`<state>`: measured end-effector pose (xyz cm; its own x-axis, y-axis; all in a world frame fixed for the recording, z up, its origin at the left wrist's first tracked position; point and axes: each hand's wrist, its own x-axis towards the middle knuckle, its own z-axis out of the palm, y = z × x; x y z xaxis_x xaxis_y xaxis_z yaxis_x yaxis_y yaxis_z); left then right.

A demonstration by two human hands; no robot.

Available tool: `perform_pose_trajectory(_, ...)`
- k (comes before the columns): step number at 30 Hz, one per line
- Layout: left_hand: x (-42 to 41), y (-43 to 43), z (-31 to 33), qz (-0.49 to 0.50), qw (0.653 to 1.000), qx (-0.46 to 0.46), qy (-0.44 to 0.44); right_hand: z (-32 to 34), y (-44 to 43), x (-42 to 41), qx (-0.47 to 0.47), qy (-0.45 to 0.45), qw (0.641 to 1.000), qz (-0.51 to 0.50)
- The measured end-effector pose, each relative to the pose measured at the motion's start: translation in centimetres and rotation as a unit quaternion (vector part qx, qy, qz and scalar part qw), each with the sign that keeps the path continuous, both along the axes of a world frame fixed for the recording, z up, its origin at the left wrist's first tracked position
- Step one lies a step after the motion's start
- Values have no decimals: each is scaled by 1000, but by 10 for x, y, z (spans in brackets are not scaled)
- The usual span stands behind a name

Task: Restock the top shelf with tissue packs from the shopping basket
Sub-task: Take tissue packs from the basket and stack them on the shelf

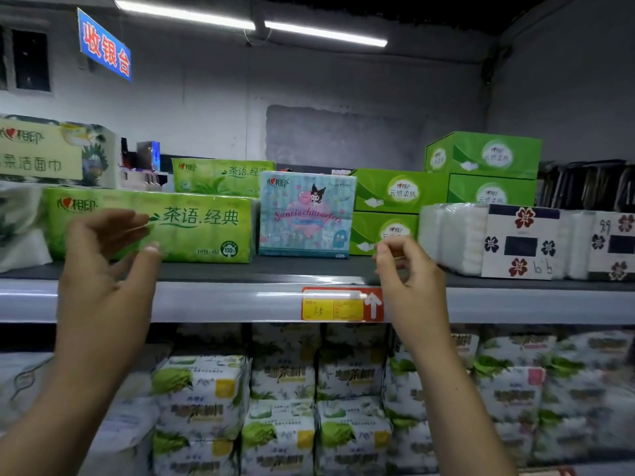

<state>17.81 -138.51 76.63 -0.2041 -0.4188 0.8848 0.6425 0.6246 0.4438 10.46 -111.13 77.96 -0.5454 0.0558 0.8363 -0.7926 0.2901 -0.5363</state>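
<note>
A long green tissue pack [192, 228] lies on the top shelf [220, 300] near its front edge. To its right stands a pale blue cartoon-print tissue pack [305, 214]. My left hand [103, 262] is raised in front of the green pack's left end, fingers spread, holding nothing. My right hand [409, 269] hovers to the right of the blue pack, in front of green tissue boxes [398, 194], fingers loosely curled and empty. The shopping basket is out of view.
White packs with flower labels [508, 242] fill the shelf's right side. A second green pack [220, 176] lies behind the first. Large packs [41, 149] sit at the left. A price tag [340, 304] marks the shelf edge. More tissue packs [285, 407] fill the shelf below.
</note>
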Motion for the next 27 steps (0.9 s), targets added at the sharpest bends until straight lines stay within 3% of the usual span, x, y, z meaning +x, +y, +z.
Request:
perform_pose_trajectory(5, 9, -23, -11, -15, 999, 34, -28, -2, -12, 17, -35, -43, 998, 18)
perform_pose_trajectory(9, 23, -39, -25, -94, 991, 77, -53, -7, -19, 37, -48, -71, 996, 19)
perform_pose_trajectory(15, 26, -109, -51, -197, 955, 121, -188, -23, -42, 61, -111, -115, 987, 18)
perform_pose_trajectory(27, 129, -148, -59, -174, 952, 134, -213, -46, -101, 137, -103, -169, 980, 30)
